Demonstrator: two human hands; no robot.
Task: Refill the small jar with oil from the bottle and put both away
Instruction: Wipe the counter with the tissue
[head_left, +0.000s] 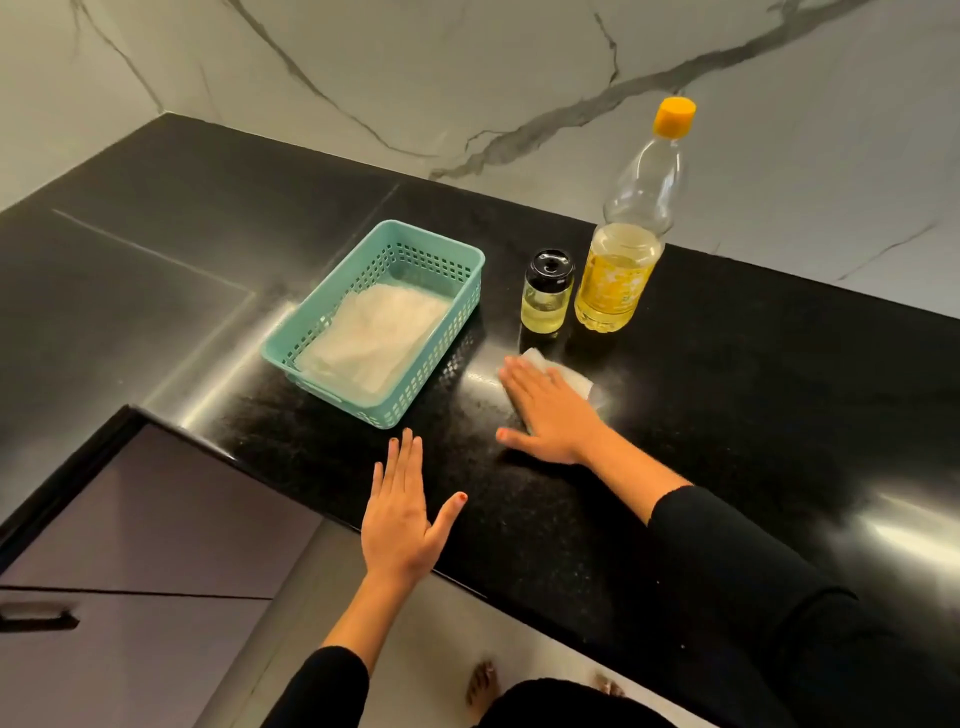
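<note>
Basket (441, 356) sits mid-tabletop (727, 389) w/ a folded sheet (374, 338) flat inside. Jar (546, 293) stands right of basket, apart from it. Bottle (623, 260) upright just right of jar, slightly farther back. Near side of both, a wipe (579, 382) lies on tabletop under right grip (550, 415), fingers flat on it. Left grip (400, 514) is flat over near edge, nearer than basket, left of right grip.

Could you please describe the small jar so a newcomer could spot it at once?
On the black countertop, look between the teal basket and the tall oil bottle. The small jar stands there upright; it alone is short, with a glossy black lid.
</note>
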